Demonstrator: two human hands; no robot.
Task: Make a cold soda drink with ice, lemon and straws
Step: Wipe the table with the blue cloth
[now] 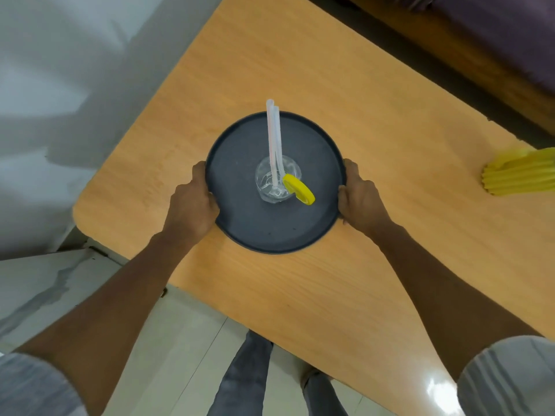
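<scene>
A round dark tray (240, 229) rests on the wooden table (330, 280). At its middle stands a clear glass (276, 187) with ice and clear liquid. Two pale straws (274, 136) lean out of the glass toward the far side. A yellow lemon slice (300, 189) sits on the glass rim at the right. My left hand (192, 205) grips the tray's left edge. My right hand (360, 199) grips its right edge.
A ribbed yellow object (519, 172) lies at the table's right edge. A dark sofa or bench (495, 40) runs along the far side. The table's rounded corner (81, 211) is at the left, with tiled floor and my legs (249, 376) below.
</scene>
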